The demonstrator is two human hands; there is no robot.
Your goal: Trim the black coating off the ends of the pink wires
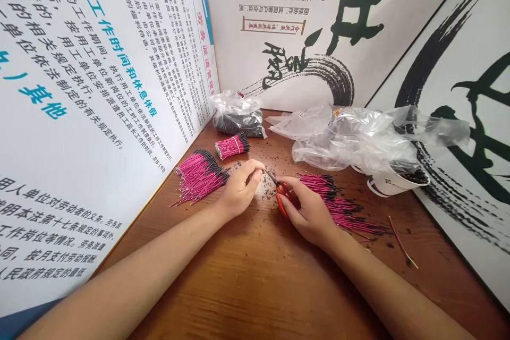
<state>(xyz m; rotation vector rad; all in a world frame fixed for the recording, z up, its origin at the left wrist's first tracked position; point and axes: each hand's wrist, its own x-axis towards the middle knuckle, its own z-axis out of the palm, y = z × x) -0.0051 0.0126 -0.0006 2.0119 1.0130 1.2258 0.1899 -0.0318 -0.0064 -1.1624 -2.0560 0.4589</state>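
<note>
Red-handled scissors (pixel 283 201) sit in my right hand (pixel 313 211), the fingers closed round the grips. Their dark, narrow blades point up and left, toward the fingertips of my left hand (pixel 241 187). That left hand is pinched shut at the blade tip; whatever it holds is too small and hidden to make out. To its left lies a loose pile of pink wires (pixel 198 176) with black ends. Behind it rests a pink wire bundle (pixel 232 146) tied with a white band. More pink wires (pixel 346 212) lie beyond and right of my right hand.
Black scraps (pixel 269 191) litter the wooden table (pixel 239 287). A clear bag of black pieces (pixel 239 119) stands at the back. Crumpled plastic bags (pixel 350 138) lie by a tipped paper cup (pixel 392 183). One single wire (pixel 401 241) lies at right. Printed panels enclose the table.
</note>
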